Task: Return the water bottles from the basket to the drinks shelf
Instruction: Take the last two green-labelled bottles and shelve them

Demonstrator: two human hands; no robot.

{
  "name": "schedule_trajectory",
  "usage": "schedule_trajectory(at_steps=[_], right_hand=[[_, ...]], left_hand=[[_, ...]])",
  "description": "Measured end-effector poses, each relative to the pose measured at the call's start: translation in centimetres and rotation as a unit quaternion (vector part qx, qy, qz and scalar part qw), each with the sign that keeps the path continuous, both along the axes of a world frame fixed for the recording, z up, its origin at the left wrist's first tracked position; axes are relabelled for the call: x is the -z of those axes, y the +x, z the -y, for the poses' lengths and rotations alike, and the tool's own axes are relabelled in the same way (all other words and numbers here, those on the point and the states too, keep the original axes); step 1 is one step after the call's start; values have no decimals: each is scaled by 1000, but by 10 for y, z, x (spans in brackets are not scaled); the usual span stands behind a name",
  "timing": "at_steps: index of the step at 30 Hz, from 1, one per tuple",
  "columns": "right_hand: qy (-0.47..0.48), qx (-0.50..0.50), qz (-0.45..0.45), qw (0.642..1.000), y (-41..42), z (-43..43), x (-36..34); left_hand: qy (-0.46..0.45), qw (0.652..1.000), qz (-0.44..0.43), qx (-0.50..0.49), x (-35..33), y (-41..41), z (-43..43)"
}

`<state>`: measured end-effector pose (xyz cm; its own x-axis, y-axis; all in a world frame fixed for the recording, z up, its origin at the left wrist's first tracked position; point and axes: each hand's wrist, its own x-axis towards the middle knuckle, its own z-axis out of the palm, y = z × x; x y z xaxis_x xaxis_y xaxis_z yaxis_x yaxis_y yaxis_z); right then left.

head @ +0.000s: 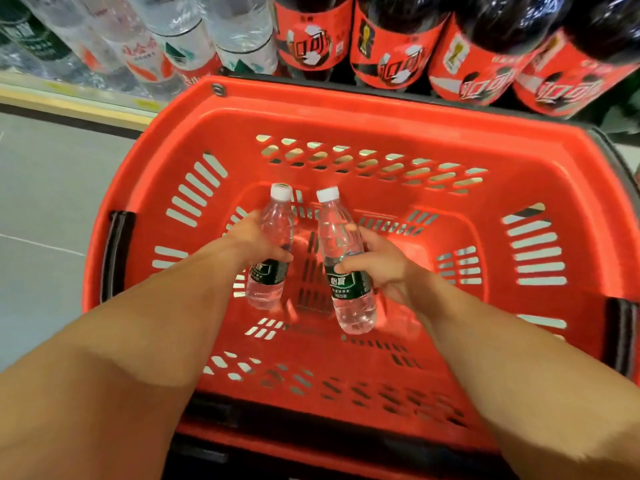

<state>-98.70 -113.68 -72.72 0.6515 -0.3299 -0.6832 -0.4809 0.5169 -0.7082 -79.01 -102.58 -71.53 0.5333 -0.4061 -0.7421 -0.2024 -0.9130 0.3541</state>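
Note:
Inside the red plastic basket (381, 133) are two clear water bottles with white caps and green labels. My left hand (252, 242) grips the left bottle (275, 223) around its middle. My right hand (377, 261) grips the right bottle (337, 230) around its middle, thumb across the front just above the label. Both bottles point cap-first toward the far side of the basket. The drinks shelf (79, 95) runs along the top of the view behind the basket.
Large cola bottles with red labels (394, 46) stand at the top right, just past the basket's far rim. Clear water bottles (180, 36) fill the top left. Grey floor (45, 202) lies to the left. Black handles (116, 254) hang at the basket's sides.

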Motion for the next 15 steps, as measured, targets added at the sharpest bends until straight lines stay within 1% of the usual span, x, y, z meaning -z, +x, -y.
schedule_trajectory(at_steps=[2, 4, 7, 11, 13, 15], right_hand=[[12, -18, 12, 1000, -1, 2, 1], [28, -28, 17, 999, -2, 3, -3], [46, -25, 8, 999, -4, 4, -17], [101, 0, -7, 995, -6, 7, -75], [110, 14, -20, 994, -5, 11, -120], [121, 23, -12, 992, -2, 11, -172]], left_hand=[[-28, 999, -29, -26, 7, -1, 2], [-44, 998, -49, -23, 10, -2, 2], [-73, 994, -67, -34, -4, -9, 1], [-145, 972, -145, -112, -65, -16, -4], [-155, 963, -174, -135, -110, -20, -7], [-168, 952, -202, -155, -159, -26, -13]])
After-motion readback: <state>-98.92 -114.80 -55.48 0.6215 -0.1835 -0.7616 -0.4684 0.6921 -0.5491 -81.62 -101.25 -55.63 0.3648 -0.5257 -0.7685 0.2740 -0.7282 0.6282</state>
